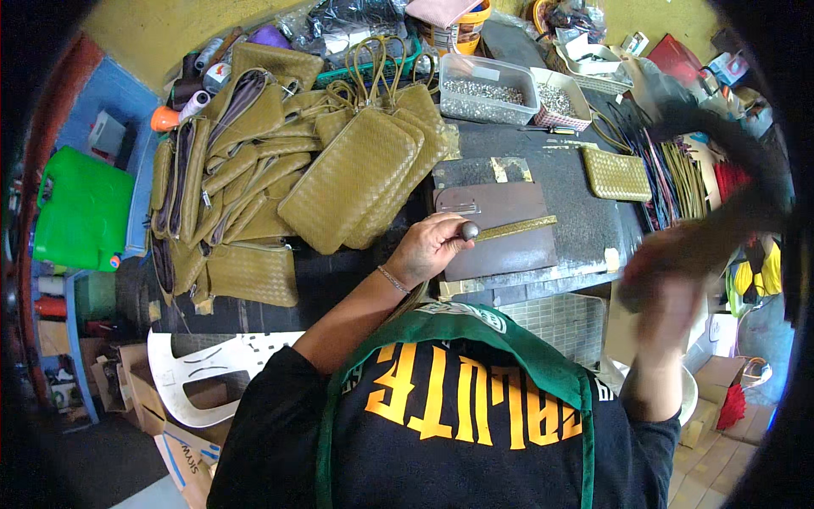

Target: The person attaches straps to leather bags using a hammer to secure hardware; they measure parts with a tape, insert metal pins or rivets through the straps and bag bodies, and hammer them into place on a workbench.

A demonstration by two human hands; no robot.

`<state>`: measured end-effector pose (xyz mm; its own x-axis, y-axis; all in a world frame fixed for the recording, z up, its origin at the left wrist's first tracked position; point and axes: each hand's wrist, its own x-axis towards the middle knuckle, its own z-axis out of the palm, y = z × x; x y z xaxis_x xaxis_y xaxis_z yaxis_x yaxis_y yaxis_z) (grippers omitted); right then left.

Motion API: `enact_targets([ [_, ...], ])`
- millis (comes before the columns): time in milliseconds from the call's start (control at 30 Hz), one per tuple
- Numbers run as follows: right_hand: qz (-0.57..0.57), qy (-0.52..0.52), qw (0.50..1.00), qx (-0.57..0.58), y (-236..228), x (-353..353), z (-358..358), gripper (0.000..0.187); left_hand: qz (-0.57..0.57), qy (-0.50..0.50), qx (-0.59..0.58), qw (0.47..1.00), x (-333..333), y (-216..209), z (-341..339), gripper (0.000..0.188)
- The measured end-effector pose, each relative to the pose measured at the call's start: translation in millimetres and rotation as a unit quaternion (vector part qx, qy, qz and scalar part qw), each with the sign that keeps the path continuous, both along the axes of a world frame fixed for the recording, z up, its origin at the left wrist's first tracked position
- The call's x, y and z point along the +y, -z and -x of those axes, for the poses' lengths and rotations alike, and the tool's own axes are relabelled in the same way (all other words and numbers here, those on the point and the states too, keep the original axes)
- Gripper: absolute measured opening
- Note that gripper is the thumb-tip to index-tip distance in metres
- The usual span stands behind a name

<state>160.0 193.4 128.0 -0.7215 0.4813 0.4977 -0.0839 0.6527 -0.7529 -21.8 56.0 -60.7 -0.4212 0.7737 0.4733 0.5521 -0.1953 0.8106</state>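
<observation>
My left hand (428, 248) is closed around a metal punch (469, 230), its round steel end facing up. The punch stands over the near end of a thin olive woven strap (517, 229). Under the strap lies a brown board (507, 254) on the dark work table; the punch's lower tip is hidden. Raised at the right, my right hand (666, 284) is smeared by motion. It grips a dark hammer (746, 182), also blurred. Left of my left hand, several olive woven zip pouches (352, 182) with wrist loops are heaped.
A clear plastic box of small metal fittings (487, 92) stands at the back, beside a second small basket (560, 95). One olive pouch (616, 174) lies at the right, near bundled cords (678, 187). A green jug (82, 209) is far left; a white chair (199, 382) stands below the table.
</observation>
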Motion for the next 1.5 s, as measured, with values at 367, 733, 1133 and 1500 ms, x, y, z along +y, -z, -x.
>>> enact_targets([
  [367,-0.166,-0.052,0.962,-0.21,26.1,-12.2,5.8,0.031,0.069,-0.014,0.005,0.997,-1.6,-13.3,-1.7,0.021],
  [733,0.102,-0.043,0.994,-0.001,-3.5,2.7,6.4,0.027,0.041,-0.015,-0.01,0.999,-2.0,-5.4,-1.8,0.015],
  [1133,-0.121,0.099,0.972,-0.176,36.1,53.6,16.4,0.033,0.055,-0.009,-0.011,0.998,-3.4,-5.5,1.2,0.012],
  [1500,-0.315,0.227,0.852,-0.351,208.5,146.1,32.9,0.051,0.2,-0.167,-0.06,0.964,-11.0,-4.3,6.6,0.018],
])
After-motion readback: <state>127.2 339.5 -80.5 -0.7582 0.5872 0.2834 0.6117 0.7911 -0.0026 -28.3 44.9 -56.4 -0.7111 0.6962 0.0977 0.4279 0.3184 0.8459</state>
